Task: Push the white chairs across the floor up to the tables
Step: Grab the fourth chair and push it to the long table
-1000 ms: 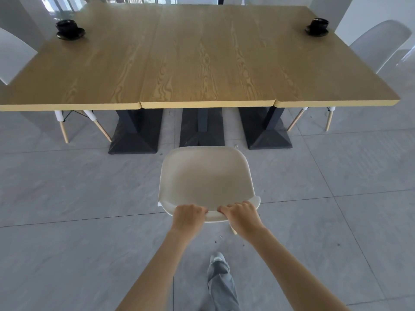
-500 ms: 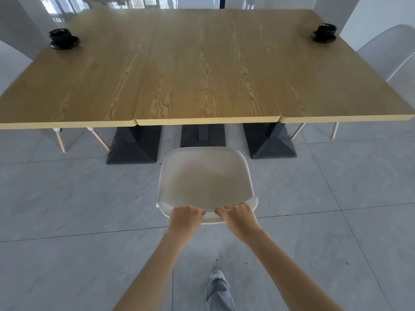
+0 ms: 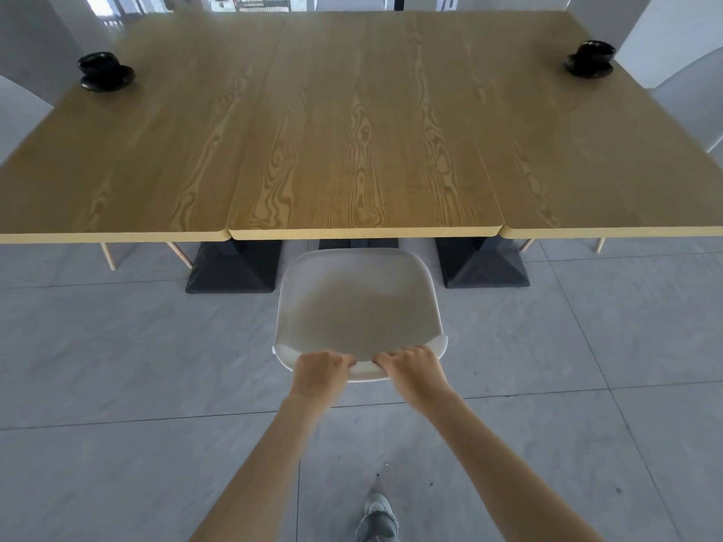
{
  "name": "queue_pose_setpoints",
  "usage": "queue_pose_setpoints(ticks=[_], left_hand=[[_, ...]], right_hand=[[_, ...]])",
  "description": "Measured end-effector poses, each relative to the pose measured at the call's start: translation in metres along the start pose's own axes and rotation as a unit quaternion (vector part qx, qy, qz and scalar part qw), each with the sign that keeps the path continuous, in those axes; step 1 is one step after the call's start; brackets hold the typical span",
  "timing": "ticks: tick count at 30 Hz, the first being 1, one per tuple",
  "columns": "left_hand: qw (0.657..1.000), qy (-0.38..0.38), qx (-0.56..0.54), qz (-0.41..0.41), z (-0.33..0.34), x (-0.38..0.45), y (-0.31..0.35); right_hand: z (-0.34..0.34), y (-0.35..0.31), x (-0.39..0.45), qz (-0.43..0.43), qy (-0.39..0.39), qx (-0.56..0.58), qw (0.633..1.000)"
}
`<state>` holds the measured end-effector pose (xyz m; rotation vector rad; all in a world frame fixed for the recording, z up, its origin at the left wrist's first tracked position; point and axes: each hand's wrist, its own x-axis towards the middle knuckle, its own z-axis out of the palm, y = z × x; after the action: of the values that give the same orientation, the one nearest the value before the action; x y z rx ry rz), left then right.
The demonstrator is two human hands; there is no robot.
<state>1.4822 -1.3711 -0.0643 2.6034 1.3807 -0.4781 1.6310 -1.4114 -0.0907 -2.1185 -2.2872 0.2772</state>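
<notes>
A white chair (image 3: 358,307) stands on the grey tiled floor in front of the middle wooden table (image 3: 364,158), its seat's front edge just short of the table's near edge. My left hand (image 3: 319,371) and my right hand (image 3: 412,369) both grip the top rim of its backrest, side by side. The chair's legs are hidden under the seat. Three wooden table tops stand joined in a row, on black pedestal bases (image 3: 234,267).
Another white chair (image 3: 692,107) stands at the table's right end and one (image 3: 15,111) at its left end, both partly cut off. Black cups on saucers sit at the far left (image 3: 105,71) and far right (image 3: 590,58) of the table tops. My shoe (image 3: 377,518) shows below.
The chair has slid forward towards the table with both hands on its backrest. The table's near edge now lies almost at the seat's front, and I have stepped closer.
</notes>
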Motion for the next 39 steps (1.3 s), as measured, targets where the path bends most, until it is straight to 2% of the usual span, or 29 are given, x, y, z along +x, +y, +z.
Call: queue_pose_setpoints(ticks=[12, 31, 36, 39], left_hand=[[1.0, 0.011, -0.006, -0.007, -0.01, 0.04, -0.012], [1.0, 0.02, 0.002, -0.019, -0.016, 0.054, -0.017], [0.997, 0.025, -0.067, -0.035, -0.016, 0.051, -0.016], [0.994, 0.042, -0.095, -0.041, -0.012, 0.049, -0.018]], right_hand=[[-0.006, 0.016, 0.041, -0.004, -0.007, -0.008, 1.0], [-0.011, 0.022, 0.057, -0.017, -0.009, -0.044, 0.999], [-0.015, 0.023, 0.053, -0.041, -0.008, 0.024, 0.999], [-0.017, 0.021, 0.05, -0.018, -0.005, 0.044, 0.999]])
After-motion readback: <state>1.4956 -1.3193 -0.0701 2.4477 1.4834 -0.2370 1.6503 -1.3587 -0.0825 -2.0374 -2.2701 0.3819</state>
